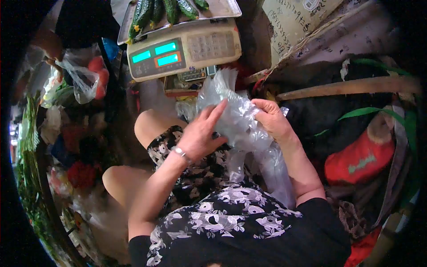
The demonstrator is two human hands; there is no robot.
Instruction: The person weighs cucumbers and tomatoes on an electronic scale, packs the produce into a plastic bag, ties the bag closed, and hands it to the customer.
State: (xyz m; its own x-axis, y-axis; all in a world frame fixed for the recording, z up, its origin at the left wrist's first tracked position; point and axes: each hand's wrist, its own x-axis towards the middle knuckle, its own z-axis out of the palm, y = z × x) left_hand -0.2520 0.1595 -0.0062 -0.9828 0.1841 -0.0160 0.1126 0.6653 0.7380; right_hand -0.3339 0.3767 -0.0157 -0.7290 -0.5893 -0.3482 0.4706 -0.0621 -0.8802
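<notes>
Right hand point(272, 120) pinching a bunch of clear plastic bags point(242, 109), a seated person holds them above a floral-clad lap point(189, 180). The left hand point(202, 135), blurred, has its fingers outstretched and grips nothing; whether it touches the bags is unclear. Beyond, cucumbers point(171, 11) lie on the tray point(224, 10) of a lit scale point(209, 46), a calculator point(194, 75) near its front.

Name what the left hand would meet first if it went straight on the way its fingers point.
The left hand would probably meet the clear plastic bags first, though depth is hard to judge here.
</notes>
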